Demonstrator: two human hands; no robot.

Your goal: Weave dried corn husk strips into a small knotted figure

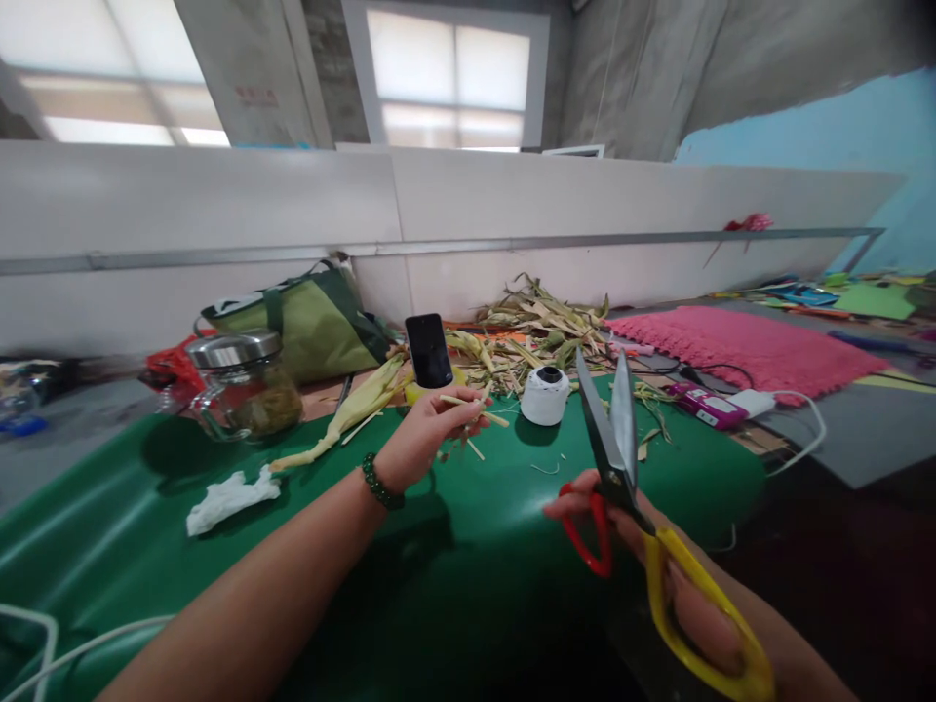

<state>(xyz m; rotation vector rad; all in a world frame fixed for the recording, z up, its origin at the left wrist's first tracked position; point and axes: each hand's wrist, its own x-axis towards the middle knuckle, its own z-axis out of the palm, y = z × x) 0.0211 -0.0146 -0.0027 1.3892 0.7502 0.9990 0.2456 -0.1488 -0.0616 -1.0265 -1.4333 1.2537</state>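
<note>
My left hand (428, 429), with a green bead bracelet on the wrist, is closed on thin dry straw strips (479, 409) above the green table cover (453, 546). My right hand (621, 522) grips a pair of scissors (618, 444) with one red and one yellow handle loop. The blades point up and stand slightly apart, just right of a white spool of thread (545, 395). A black phone (429, 349) stands upright behind my left hand.
A pile of dried corn husks (541, 327) lies at the back. A glass jar with a metal lid (245, 385), a green bag (314, 322), crumpled white tissue (230, 497), a pink mat (738, 341) and a charger with white cable (731, 405) surround the work area.
</note>
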